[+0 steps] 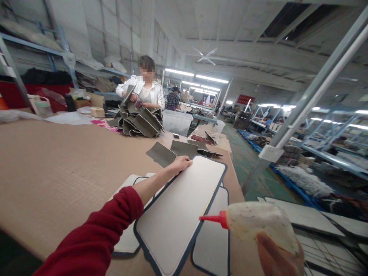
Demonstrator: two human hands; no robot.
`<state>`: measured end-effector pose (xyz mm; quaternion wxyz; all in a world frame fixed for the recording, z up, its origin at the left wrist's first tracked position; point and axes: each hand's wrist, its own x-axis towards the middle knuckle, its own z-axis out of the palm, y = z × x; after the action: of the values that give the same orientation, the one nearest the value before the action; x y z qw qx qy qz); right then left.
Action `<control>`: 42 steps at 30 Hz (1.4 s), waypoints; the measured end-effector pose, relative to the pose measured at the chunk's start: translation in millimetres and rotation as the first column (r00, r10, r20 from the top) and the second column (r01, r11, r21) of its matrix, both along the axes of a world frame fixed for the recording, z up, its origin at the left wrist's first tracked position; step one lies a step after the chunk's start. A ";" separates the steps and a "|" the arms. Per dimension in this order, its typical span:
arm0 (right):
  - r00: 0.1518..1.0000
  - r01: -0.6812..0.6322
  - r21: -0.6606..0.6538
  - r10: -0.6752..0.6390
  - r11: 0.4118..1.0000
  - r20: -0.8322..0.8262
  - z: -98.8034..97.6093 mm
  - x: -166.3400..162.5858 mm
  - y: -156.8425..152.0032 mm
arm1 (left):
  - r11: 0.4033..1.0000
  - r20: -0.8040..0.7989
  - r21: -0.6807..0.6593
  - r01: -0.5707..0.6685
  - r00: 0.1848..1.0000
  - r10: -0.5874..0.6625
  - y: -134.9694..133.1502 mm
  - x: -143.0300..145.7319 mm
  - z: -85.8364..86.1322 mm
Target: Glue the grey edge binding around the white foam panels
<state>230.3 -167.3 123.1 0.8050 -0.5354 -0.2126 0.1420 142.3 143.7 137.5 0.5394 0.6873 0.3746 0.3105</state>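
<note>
My left hand (181, 163), in a red sleeve, rests on the far left edge of a white panel with a dark border (178, 211); its fingers curl over the edge. This panel lies on top of two similar panels (214, 237). My right hand (276, 255) grips a cloudy squeeze bottle with a red nozzle (253, 222), the nozzle pointing left toward the panel's right edge, a little apart from it.
The brown worktable (57, 165) holds grey cut pieces (161, 153) beyond the panels. A person in white handles a heap of grey pieces (140, 122) at the far end. A metal post (304, 103) and shelving racks stand on the right.
</note>
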 end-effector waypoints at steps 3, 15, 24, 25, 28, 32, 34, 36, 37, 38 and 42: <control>1.000 -0.007 -0.002 0.007 1.000 -0.024 -1.7 3.6 -7.1 | 1.000 -0.015 0.012 -0.016 1.000 0.017 -4.3 4.6 1.4; 0.997 -0.057 -0.035 0.059 0.998 0.050 -16.5 31.1 -54.5 | 1.000 -0.051 0.001 -0.024 0.998 0.024 -49.0 27.3 17.5; 0.992 -0.090 -0.039 0.093 0.995 0.087 -21.9 42.6 -82.0 | 0.997 -0.068 -0.042 -0.064 0.996 0.061 -67.2 42.4 19.1; 0.993 -0.083 -0.041 0.086 0.996 0.075 -23.3 44.5 -84.5 | 0.997 -0.067 -0.045 -0.066 0.996 0.063 -67.6 44.2 18.7; 0.998 -0.057 -0.059 0.059 0.997 0.036 -26.2 48.8 -90.9 | 0.996 -0.064 -0.051 -0.078 0.995 0.075 -67.6 49.4 16.3; 0.999 -0.037 -0.043 0.038 0.998 0.007 -26.6 50.7 -96.0 | 0.993 -0.066 -0.058 -0.102 0.993 0.098 -66.8 55.3 12.1; 0.998 -0.068 -0.049 0.068 0.996 0.010 -28.8 51.8 -97.6 | 0.992 -0.076 -0.062 -0.108 0.992 0.104 -66.6 57.0 11.0; 0.991 -0.132 -0.074 0.132 0.989 0.000 -34.3 52.7 -99.1 | 0.991 -0.087 -0.057 -0.118 0.990 0.113 -66.0 57.9 10.6; 0.988 -0.156 -0.078 0.156 0.985 -0.010 -38.1 52.9 -99.9 | 0.991 -0.092 -0.049 -0.126 0.988 0.121 -65.3 58.2 10.5; 0.984 -0.180 -0.082 0.179 0.980 -0.021 -42.2 52.8 -100.7 | 0.990 -0.096 -0.038 -0.137 0.987 0.133 -64.4 58.4 10.3; 0.983 -0.173 -0.077 0.167 0.982 -0.080 -50.4 53.2 -101.5 | 0.982 -0.099 0.027 -0.185 0.977 0.187 -58.2 59.3 7.8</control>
<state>283.5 -268.8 72.6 0.7740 -0.5430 -0.2217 0.2387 201.5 85.5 145.3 0.4822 0.6687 0.4614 0.3277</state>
